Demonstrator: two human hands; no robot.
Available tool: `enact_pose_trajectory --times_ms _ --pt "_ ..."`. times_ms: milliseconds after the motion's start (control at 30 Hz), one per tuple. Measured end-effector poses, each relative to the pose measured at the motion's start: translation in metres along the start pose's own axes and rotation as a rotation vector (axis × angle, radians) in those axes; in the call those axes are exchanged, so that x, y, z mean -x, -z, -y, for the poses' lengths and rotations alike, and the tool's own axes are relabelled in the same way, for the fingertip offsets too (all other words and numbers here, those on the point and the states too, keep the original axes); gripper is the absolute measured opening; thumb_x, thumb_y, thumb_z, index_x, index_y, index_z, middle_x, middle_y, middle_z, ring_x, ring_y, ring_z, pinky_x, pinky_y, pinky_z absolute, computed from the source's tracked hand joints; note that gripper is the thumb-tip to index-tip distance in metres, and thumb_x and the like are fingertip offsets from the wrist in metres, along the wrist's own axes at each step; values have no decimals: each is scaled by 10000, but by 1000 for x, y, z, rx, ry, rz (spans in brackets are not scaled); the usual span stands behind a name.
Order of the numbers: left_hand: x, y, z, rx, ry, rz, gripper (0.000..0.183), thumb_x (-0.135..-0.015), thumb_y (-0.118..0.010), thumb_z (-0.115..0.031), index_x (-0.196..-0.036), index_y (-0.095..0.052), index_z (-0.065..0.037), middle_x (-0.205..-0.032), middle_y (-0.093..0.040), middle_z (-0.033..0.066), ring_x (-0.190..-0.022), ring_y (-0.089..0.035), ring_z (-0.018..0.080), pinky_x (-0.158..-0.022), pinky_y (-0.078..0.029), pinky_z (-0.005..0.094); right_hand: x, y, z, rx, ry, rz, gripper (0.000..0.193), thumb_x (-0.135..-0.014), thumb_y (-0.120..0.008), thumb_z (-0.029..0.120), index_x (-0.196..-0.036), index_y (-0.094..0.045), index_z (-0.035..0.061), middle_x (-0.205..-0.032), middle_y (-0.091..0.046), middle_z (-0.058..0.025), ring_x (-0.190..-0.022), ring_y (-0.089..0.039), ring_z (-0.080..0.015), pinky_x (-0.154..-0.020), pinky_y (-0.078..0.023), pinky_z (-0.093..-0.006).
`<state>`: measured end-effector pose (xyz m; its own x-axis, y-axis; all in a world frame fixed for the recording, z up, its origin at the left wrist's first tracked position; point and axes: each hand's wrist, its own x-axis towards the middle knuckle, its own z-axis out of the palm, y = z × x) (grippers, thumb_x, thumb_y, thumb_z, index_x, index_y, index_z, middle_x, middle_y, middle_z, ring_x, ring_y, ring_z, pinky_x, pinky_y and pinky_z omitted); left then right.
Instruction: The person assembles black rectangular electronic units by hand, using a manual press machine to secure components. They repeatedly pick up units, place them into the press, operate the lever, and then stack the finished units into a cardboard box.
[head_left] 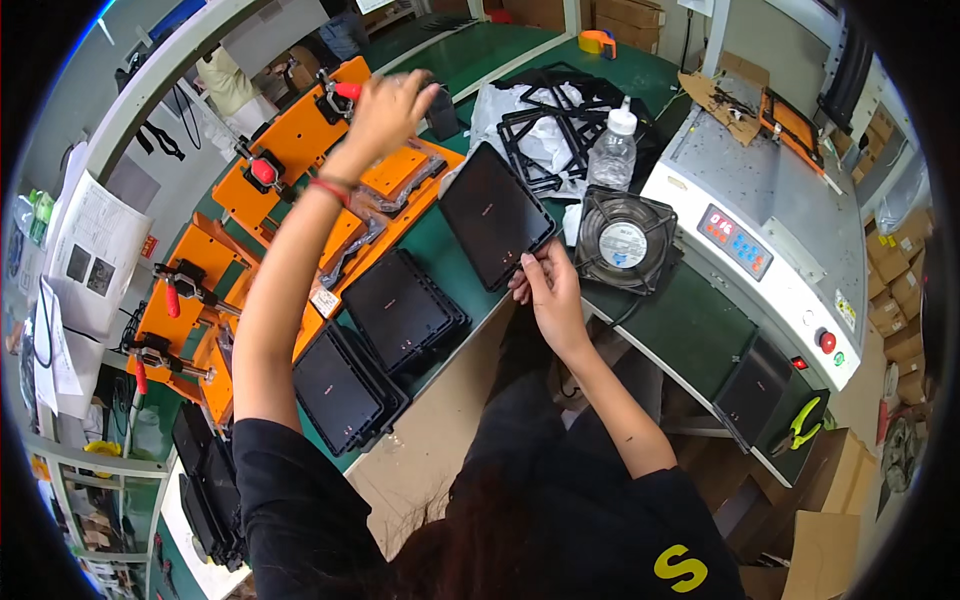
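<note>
Black panel (495, 213) is gripped at its near edge by right hand (548, 285) over the green tabletop (450, 262) — left hand (385, 108) is closed on the red-handled clamp (345, 92) of an orange jig (300, 150).

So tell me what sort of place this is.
Probably a factory assembly station: orange clamping jigs with red-handled toggle clamps on a green workbench, stacks of flat black rectangular plastic panels, and a grey benchtop machine with buttons.

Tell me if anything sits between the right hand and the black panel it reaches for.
Nothing visible does. The right hand already touches the near corner of the black panel at the green bench edge; the left hand is up at the orange jig.
</note>
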<state>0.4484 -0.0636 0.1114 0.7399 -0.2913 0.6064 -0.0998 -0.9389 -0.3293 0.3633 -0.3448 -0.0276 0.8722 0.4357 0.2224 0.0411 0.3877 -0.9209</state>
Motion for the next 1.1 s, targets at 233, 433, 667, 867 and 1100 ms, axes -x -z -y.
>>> enact_pose_trajectory --times_ms 233,433,667,867,1100 --pt "89 -16 -65 1142 646 526 689 -958 -232 -548 -1402 -265 -22 -1378 -387 179 -1232 -430 303 -1057 -297 379 -2 -1 -23 -24 -38 60 150 -950 -489 148 -871 -430 35 -656 -549 -49 -550 -533 -83 -499 -419 -216" --pt "95 45 -74 1624 807 9 693 -940 -270 -587 -1253 -437 8 -1229 -529 141 -1168 -482 260 -1029 -296 373 21 -15 7 314 279 30 95 -918 -524 75 -906 -496 -15 -693 -571 -99 -595 -597 -150 -542 -464 -276" --pt "152 82 -44 1921 1010 -213 552 -943 -364 -526 -1231 -446 -63 -1111 -578 152 -1115 -531 287 -977 -399 444 42 -52 -6 630 759 80 252 -792 -633 15 -1042 -613 -8 -759 -562 -76 -684 -600 -219 -583 -495 -323" --pt "192 87 -38 1764 1236 -75 580 -938 -339 -558 -1276 -378 -87 -1158 -559 185 -1114 -537 305 -939 -430 489 63 -76 -38 793 834 244 312 -786 -621 38 -1093 -616 -17 -780 -532 -67 -706 -584 -186 -589 -498 -294" --pt "233 64 -26 1438 1231 -103 548 -961 -349 -477 -1150 -518 8 -984 -662 152 -1001 -575 220 -950 -363 357 73 -96 -37 718 720 296 290 -773 -622 7 -1061 -616 -32 -800 -521 -89 -738 -566 -203 -626 -492 -302"
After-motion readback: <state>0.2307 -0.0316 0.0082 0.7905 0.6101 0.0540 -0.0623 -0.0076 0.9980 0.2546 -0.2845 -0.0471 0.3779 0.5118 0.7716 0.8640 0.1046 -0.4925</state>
